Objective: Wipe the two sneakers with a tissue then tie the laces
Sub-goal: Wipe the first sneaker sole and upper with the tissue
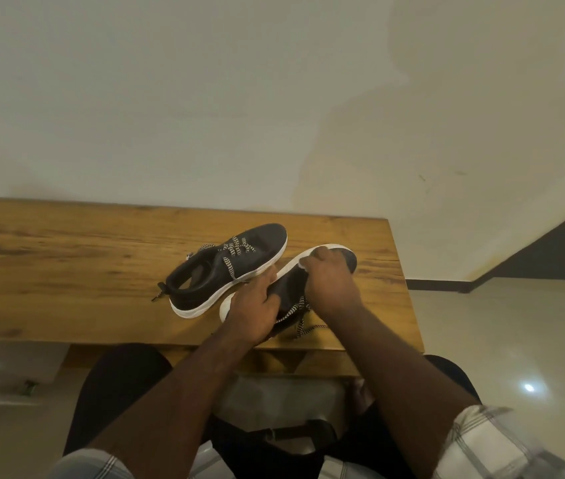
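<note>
Left hand (255, 311) clamped round near sneaker (350, 259); right hand (331, 280) pinching tissue (303, 263) at sole edge. Risk: loose laces (296, 314) below grip snagging; shoe twisting under wiping pressure.

A wooden bench (67, 257) is set against a plain cream wall (205, 98). Glossy pale floor tiles (516, 323) are seen toward 4 o'clock, with a light reflected (529, 387) in them. A dark skirting (436, 284) is seen at 3 o'clock.
</note>
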